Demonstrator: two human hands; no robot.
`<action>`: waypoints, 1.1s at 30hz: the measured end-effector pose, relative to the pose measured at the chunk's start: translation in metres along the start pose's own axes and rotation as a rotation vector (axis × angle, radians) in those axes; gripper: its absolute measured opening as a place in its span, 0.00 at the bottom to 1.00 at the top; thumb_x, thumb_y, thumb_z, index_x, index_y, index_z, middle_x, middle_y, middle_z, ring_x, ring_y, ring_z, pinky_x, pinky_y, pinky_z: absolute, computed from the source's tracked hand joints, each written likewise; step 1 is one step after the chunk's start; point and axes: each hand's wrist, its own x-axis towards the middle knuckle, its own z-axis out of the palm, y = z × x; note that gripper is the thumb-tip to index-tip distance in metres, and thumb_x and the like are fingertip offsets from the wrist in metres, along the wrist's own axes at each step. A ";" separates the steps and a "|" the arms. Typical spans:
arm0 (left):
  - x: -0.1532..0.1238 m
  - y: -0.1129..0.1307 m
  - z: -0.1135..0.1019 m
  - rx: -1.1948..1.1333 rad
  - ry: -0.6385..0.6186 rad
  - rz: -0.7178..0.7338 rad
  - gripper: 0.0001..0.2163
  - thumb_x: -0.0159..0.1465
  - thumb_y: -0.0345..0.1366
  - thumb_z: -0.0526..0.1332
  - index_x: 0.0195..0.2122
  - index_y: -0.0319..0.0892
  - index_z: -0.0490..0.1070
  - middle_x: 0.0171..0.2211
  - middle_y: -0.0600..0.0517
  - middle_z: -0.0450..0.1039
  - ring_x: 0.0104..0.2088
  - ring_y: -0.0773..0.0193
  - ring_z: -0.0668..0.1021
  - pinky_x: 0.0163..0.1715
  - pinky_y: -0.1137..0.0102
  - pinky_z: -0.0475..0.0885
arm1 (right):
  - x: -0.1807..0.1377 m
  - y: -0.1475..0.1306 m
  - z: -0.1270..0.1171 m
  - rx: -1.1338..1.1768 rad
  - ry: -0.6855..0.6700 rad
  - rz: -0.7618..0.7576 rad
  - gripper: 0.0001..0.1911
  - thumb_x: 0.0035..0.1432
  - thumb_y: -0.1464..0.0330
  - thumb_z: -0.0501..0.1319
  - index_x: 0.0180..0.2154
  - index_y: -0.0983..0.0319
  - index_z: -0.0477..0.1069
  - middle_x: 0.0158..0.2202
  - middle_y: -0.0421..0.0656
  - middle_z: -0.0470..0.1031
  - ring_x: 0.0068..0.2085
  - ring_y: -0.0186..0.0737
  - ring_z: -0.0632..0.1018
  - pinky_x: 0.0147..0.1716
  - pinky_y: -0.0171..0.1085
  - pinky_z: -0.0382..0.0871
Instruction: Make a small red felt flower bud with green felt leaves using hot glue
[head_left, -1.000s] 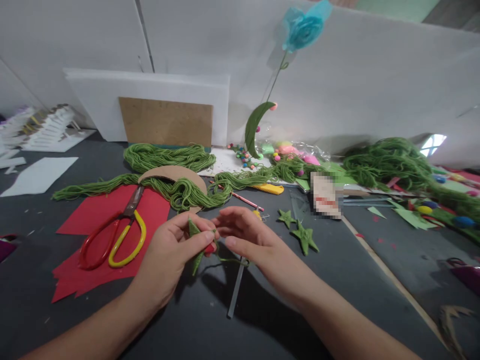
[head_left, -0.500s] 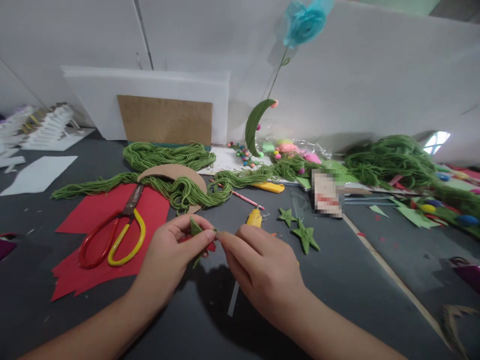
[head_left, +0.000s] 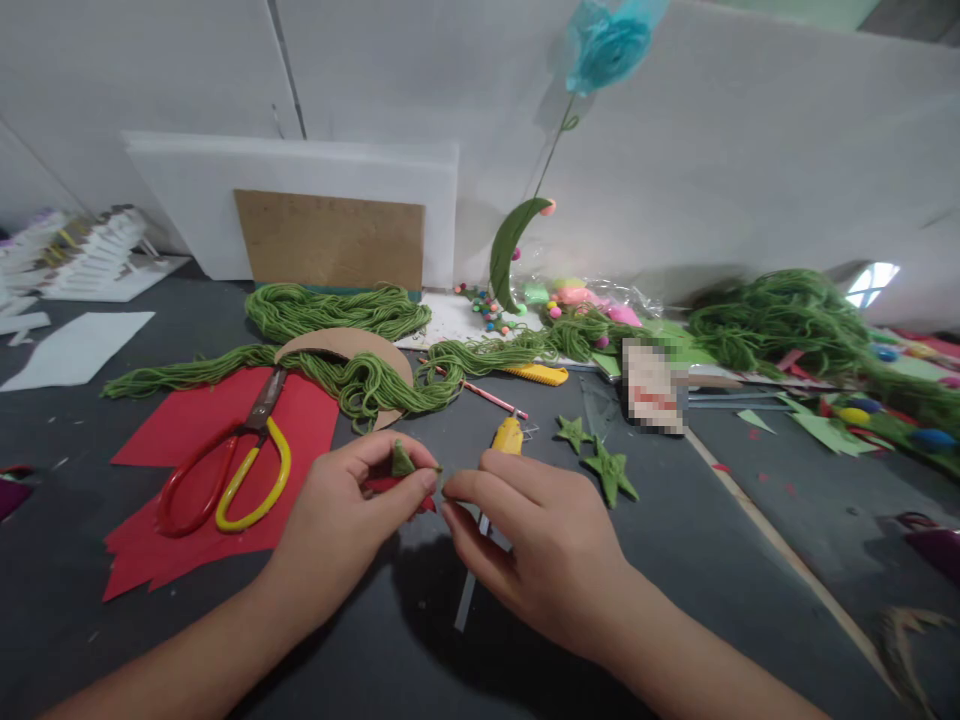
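My left hand pinches a small green yarn-wrapped piece with a pointed tip, probably a star like those nearby. Some red material shows beneath it between the fingers. My right hand hovers just to the right, its thumb and index tips slightly apart with nothing visible between them. Behind and below that hand lies a yellow glue gun, partly hidden, with a clear glue stick jutting toward me. Two green yarn-wrapped stars, a smaller star and a larger star, rest on the dark table.
Red-and-yellow-handled scissors lie on red paper at left. Green yarn and a curved cardboard piece sit behind my hands. A yellow cutter is further back. A blue flower rises above a green crescent.
My right thumb and index have parted and drawn slightly back from the piece. The green piece has turned a little in my left fingers.
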 end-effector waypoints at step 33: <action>-0.004 -0.011 -0.005 0.199 -0.206 0.668 0.08 0.58 0.23 0.59 0.32 0.44 0.71 0.31 0.54 0.70 0.32 0.70 0.74 0.32 0.77 0.68 | 0.006 0.018 0.006 1.912 -0.441 0.870 0.04 0.52 0.73 0.59 0.26 0.65 0.67 0.19 0.40 0.75 0.16 0.28 0.74 0.15 0.25 0.69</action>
